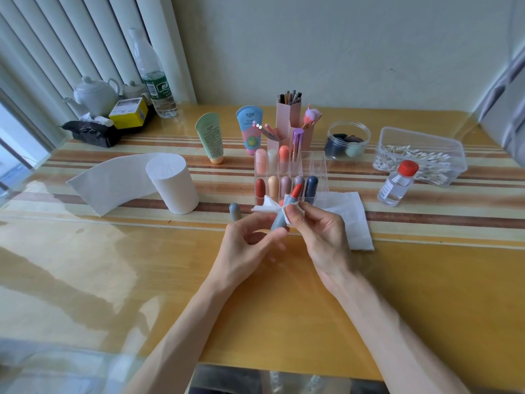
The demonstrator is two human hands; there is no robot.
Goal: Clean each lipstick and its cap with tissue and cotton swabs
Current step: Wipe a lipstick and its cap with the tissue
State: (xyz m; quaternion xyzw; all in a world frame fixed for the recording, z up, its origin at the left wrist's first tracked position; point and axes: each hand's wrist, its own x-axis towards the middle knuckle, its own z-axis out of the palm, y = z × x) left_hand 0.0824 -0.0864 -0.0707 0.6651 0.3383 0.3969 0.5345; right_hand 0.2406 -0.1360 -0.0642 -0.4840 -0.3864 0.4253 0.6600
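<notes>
While I hold the open grey lipstick (277,220) above the yellow table (255,308), my left hand (250,240) grips its lower end with curled fingers. My right hand (318,231) pinches a small piece of tissue (262,207) against the upper part of the tube, with the thumb on top. The red tip points up and away from me.

Just left of my hands, the grey cap (235,211) stands on the table. A flat tissue sheet (352,223) lies to the right, partly under my right hand.

Behind is the clear organizer (319,166) with other lipsticks upright in its compartments. The paper roll (173,186) stands to the left of it. To the right are a small bottle with a red lid (397,183) and, behind it, the clear box of cotton swabs (420,155).
</notes>
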